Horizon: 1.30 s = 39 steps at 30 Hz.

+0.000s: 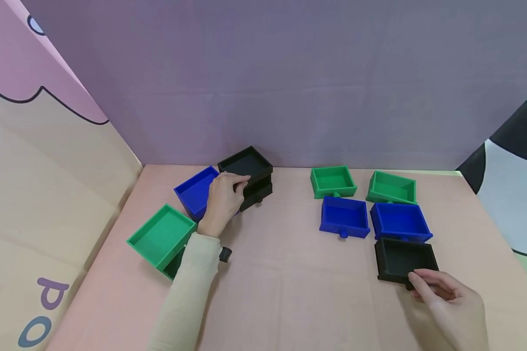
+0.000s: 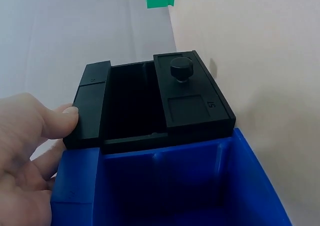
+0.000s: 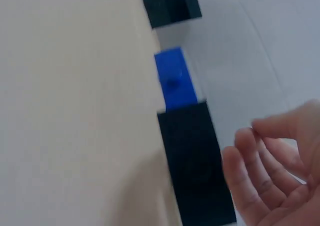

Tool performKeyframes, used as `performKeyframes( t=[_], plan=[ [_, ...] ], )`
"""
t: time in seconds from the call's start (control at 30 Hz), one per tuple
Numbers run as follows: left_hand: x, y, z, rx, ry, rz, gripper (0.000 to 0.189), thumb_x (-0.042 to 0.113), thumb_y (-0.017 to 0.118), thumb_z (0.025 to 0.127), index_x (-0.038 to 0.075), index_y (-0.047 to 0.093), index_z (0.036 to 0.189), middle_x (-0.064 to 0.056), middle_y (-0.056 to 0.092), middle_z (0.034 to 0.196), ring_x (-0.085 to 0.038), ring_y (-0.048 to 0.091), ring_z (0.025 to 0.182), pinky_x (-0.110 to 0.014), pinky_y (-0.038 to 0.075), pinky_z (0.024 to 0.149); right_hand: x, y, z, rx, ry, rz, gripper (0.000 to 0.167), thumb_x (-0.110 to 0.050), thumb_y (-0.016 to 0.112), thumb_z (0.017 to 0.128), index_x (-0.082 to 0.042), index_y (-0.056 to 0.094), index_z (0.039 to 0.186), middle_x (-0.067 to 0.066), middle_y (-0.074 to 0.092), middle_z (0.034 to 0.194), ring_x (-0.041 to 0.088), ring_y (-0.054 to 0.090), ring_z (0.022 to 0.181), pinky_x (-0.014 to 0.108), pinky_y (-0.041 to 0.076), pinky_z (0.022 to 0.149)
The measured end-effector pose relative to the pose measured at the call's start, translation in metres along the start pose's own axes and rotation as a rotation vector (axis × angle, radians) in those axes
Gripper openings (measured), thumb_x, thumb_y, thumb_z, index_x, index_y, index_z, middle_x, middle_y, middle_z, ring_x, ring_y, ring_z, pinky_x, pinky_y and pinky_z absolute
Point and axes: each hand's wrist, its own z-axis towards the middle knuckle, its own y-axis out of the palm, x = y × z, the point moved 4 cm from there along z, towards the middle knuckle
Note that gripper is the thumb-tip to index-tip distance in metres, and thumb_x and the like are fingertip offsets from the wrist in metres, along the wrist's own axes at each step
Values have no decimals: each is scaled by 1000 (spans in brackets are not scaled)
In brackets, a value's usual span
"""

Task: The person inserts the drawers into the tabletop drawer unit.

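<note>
My left hand (image 1: 225, 197) is at the near left side of a black drawer case (image 1: 246, 163). In the left wrist view its thumb presses the black side wall, with other fingers lower down beside it. A black drawer front (image 2: 187, 96) with a round knob (image 2: 181, 68) sits on that case. A blue case (image 1: 196, 190) adjoins the black one, partly hidden by the hand. My right hand (image 1: 450, 302), fingers loosely bent, is at the near edge of a black drawer (image 1: 404, 258). In the right wrist view, a gap shows between its fingertips and the drawer's dark front (image 3: 195, 161).
A green case (image 1: 162, 236) stands left of my left forearm. Two green drawers, one (image 1: 334, 181) and another (image 1: 393, 186), lie at the back right. In front of them are two blue drawers, one (image 1: 344, 216) and another (image 1: 400, 220). A grey-purple backdrop (image 1: 290, 97) rises behind.
</note>
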Motion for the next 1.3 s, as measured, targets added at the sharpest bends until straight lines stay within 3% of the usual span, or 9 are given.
performKeyframes(
  t=[0.13, 0.27, 0.43, 0.57, 0.77, 0.87, 1.0, 1.13, 1.3],
  plan=[
    [1, -1, 1, 6, 0, 1, 25, 4, 69, 101, 9, 82, 122, -13, 81, 116, -32, 69, 111, -46, 59, 92, 21, 0, 5, -98, 82, -169, 36, -21, 71, 103, 5, 70, 127, 6, 81, 96, 0, 68, 68, 10, 53, 65],
    [2, 0, 3, 0, 5, -1, 25, 5, 68, 102, 10, 82, 122, -13, 81, 116, -31, 69, 111, -46, 59, 92, 39, 3, 6, -178, 179, -216, 45, -25, 76, 99, 5, 66, 131, 23, 77, 117, 9, 74, 80, 12, 53, 63],
    [5, 0, 6, 1, 9, -3, 25, 6, 68, 102, 10, 82, 122, -12, 81, 116, -31, 69, 111, -46, 58, 94, 44, 6, 5, -96, 256, -206, 58, -39, 80, 95, 1, 64, 133, 30, 69, 132, 28, 79, 90, 11, 51, 59],
    [6, -1, 5, 13, 5, -2, 25, 6, 68, 102, 10, 82, 122, -13, 81, 116, -31, 69, 112, -47, 58, 95, 41, 9, 5, -38, 238, -185, 55, -38, 81, 95, 3, 65, 130, 30, 73, 124, 24, 79, 82, 11, 51, 57],
    [4, 3, 2, 0, -5, 6, 25, 7, 68, 102, 12, 82, 123, -11, 81, 116, -31, 69, 113, -47, 58, 96, 48, 10, 4, -11, 268, -141, 50, -36, 83, 94, -1, 67, 127, 20, 79, 111, -9, 62, 70, 8, 50, 61],
    [3, 2, 0, 15, -6, 13, 25, 7, 68, 102, 11, 82, 122, -11, 81, 115, -31, 69, 112, -48, 57, 97, 50, 11, 7, -5, 254, -141, 51, -39, 83, 94, -2, 68, 127, 18, 79, 113, -17, 53, 70, 2, 46, 63],
    [2, 1, -1, 29, -11, 16, 24, 7, 68, 102, 11, 82, 122, -11, 81, 115, -31, 69, 113, -48, 57, 98, 51, 13, 10, -15, 242, -152, 51, -39, 82, 94, -2, 68, 127, 19, 79, 113, -20, 52, 71, -2, 41, 64],
    [2, 1, -1, 28, -16, 14, 25, 7, 68, 102, 11, 82, 122, -11, 81, 116, -31, 69, 114, -48, 57, 99, 50, 15, 10, -3, 276, -120, 48, -36, 80, 96, -2, 67, 127, 16, 80, 108, -18, 53, 69, 0, 43, 63],
    [2, 1, -3, 28, -15, 15, 25, 6, 68, 102, 11, 82, 123, -11, 81, 116, -31, 69, 114, -48, 56, 102, 52, 15, 9, -3, 340, -101, 56, -44, 80, 94, -2, 67, 129, 12, 82, 104, -7, 59, 76, 3, 43, 60]
  ],
)
